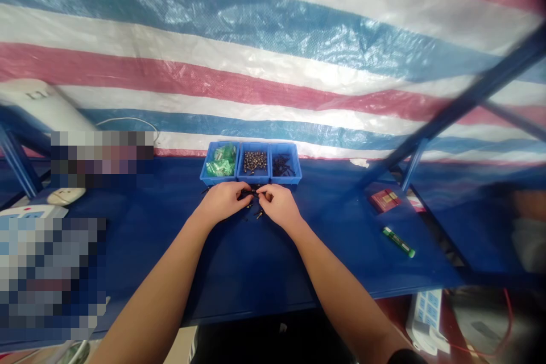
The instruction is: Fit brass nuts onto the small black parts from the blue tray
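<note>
Both my hands meet just in front of three joined blue bins. My left hand (pixel 222 201) and my right hand (pixel 279 203) pinch at small dark pieces between them, too small to make out. A few small black and brass-coloured parts (pixel 259 214) lie on the blue table (pixel 251 273) just below the fingers. The left bin (pixel 203 170) has green plastic packets (pixel 222 166) in it. Small metallic brass-coloured pieces (pixel 255 162) fill the middle bin, and small black pieces (pixel 281 166) lie in the right bin (pixel 298 172).
A dark red box (pixel 384 200) and a green tube (pixel 398 242) lie to the right. Power strips stand at the far left (pixel 34 211) and below the table at right (pixel 426 313). A blue metal frame slants up on the right. Part of a person shows at the right edge.
</note>
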Action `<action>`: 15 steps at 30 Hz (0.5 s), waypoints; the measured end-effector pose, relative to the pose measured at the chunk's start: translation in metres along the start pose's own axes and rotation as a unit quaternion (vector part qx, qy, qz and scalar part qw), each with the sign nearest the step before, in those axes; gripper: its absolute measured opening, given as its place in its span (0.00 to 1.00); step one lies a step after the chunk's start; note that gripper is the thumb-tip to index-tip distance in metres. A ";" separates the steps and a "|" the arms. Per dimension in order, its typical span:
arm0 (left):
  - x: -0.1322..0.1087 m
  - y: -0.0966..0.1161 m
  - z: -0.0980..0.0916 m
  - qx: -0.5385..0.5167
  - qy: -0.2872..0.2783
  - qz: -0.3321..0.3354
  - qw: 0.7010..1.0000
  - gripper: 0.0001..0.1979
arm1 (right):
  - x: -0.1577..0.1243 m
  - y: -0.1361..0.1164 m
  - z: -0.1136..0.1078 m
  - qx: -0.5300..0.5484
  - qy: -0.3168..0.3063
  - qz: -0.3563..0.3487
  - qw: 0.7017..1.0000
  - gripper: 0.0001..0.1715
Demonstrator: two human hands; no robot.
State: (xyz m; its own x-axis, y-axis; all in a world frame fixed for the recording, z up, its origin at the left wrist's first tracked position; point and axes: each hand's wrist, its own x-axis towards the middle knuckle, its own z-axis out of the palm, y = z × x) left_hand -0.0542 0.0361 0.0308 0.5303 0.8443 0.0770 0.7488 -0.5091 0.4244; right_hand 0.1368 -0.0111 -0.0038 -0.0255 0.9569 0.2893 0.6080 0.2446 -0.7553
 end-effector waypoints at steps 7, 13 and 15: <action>0.005 -0.009 0.014 0.074 -0.011 0.025 0.997 0.10 | 0.002 0.003 0.000 0.036 0.022 0.005 0.999 0.11; 0.006 -0.013 0.022 0.091 0.019 0.049 0.994 0.11 | 0.002 0.001 -0.002 0.052 0.018 0.007 0.998 0.11; 0.006 -0.012 0.021 0.063 0.039 0.042 0.996 0.12 | 0.003 0.001 -0.002 0.052 0.029 0.010 0.998 0.11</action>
State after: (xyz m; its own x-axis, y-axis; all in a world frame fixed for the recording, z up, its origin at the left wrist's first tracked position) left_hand -0.0520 0.0433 0.0077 0.5646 0.8055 0.1800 0.7491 -0.5916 0.2979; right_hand 0.1392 -0.0087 -0.0025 0.0332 0.9520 0.3044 0.5221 0.2432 -0.8175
